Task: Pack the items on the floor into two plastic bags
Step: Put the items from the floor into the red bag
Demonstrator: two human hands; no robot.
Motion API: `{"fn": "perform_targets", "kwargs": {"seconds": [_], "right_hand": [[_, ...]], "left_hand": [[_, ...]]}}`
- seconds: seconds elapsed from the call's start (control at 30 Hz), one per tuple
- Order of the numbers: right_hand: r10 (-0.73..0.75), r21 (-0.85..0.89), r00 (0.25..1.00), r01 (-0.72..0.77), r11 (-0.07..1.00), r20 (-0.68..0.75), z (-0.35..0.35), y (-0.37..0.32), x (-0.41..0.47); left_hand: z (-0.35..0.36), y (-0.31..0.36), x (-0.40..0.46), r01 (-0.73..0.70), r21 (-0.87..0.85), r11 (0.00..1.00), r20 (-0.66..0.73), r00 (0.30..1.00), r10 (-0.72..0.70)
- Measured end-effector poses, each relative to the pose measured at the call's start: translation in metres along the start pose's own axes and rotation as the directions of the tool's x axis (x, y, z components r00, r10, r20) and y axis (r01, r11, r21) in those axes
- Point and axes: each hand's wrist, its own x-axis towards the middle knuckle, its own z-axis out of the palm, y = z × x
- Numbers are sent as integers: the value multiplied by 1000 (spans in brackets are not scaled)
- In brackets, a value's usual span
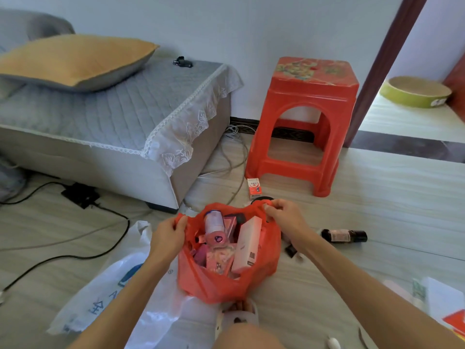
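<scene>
A red plastic bag [214, 285] stands open on the floor in front of me. My left hand [167, 233] grips its left handle and my right hand [284, 212] grips its right handle, holding the mouth apart. Inside lie a white bottle with a pink cap [215, 226], a tall pink-white box [247, 244] and several pink packets. A white plastic bag [105, 293] with blue print lies flat on the floor to the left. Loose on the floor are a small red-white box [254, 188], a dark bottle [343, 236] lying on its side and a small dark packet [290, 250].
A red plastic stool [302, 127] stands behind the bag. A grey sofa [113, 122] with an orange cushion is at the left. Black cables [75, 255] and a power strip run over the floor at the left. More boxes and papers [442, 303] lie at the lower right. My slippered foot [237, 316] is below the bag.
</scene>
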Motion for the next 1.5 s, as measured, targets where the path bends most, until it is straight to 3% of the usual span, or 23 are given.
{"fn": "perform_targets", "kwargs": {"seconds": [0.1,0.2,0.3,0.43,0.57,0.67,0.73,0.87,1.03,1.2,1.37,1.5], "right_hand": [[-28,47,1000,28,998,-1,-1,-12,14],[-115,76,989,108,991,88,26,-27,18],[-147,73,973,136,988,178,51,-20,13],[-112,35,993,110,993,44,18,3,14],[67,-85,998,-67,994,-2,-11,23,9],[93,-187,996,-94,978,-15,-18,28,5],[75,-295,997,-79,952,-24,-19,32,3],[115,-443,989,-61,894,96,-9,31,-2],[74,-84,997,-73,994,8,-5,16,-5],[-15,-268,1000,16,963,3,-3,20,-9],[-149,-361,989,130,923,-25,-7,15,-19],[-342,-457,939,293,840,-26,-25,-6,-32]], "left_hand": [[-4,6,26,19,-98,995,-30,999,-22],[-6,14,42,10,-59,998,-48,999,-13],[2,7,33,-31,6,999,96,995,30],[3,-21,15,-61,63,996,121,991,53],[0,-27,8,-50,106,993,-20,998,52],[-8,-33,5,-26,91,996,-91,995,34],[-15,-35,3,-13,57,998,-83,996,17],[-21,-40,0,8,-9,1000,17,1000,-7],[-22,-39,-9,34,40,999,-21,999,-34],[-22,-36,-15,56,66,996,17,998,-57],[-27,-17,-15,-100,133,986,44,995,95],[-30,18,-21,-413,316,854,80,908,410]]}}
